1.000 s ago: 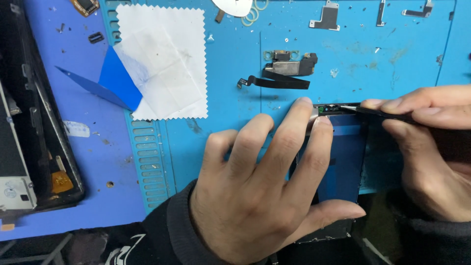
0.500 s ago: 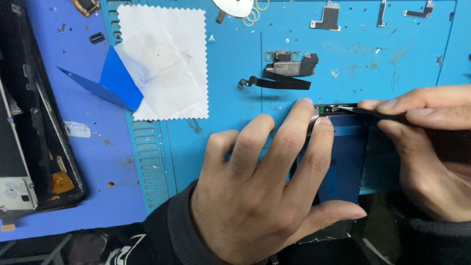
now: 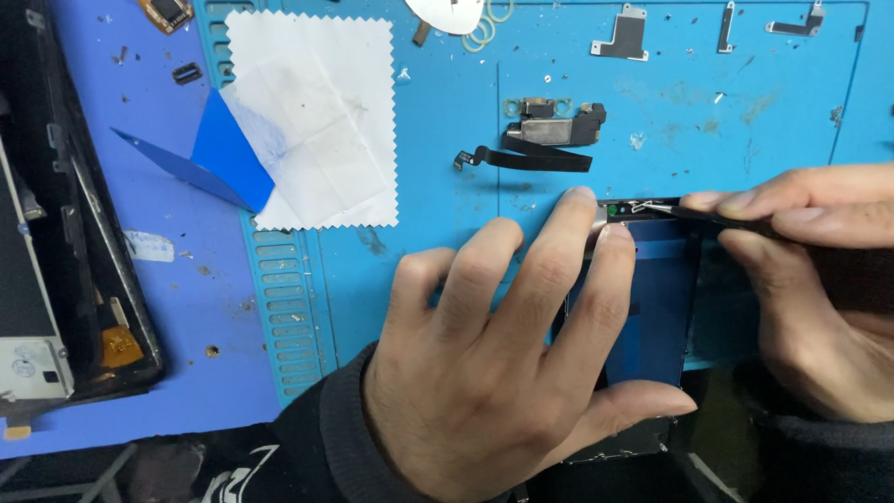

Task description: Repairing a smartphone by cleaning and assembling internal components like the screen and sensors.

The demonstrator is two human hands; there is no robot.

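Covering most of the bench [image 3: 186, 307]: a blue work mat [image 3: 447, 140]. Lying flat on it at lower right, a dark-framed panel [image 3: 652, 317], pinned under the left hand [image 3: 503, 373], fingers spread and pressed down, fingertips at the panel's top edge. Coming in from the right, the right hand [image 3: 810, 279], fingers pinched together on thin dark tweezers [image 3: 708, 214], tip touching the panel's top corner. Resting at upper left, a white cloth [image 3: 317, 121] overlapping a blue plastic pick [image 3: 214, 163]. Sitting above the panel, apart from it, a small flex-cable part [image 3: 549, 135]. Scattered along the top edge, small metal brackets [image 3: 629, 33].
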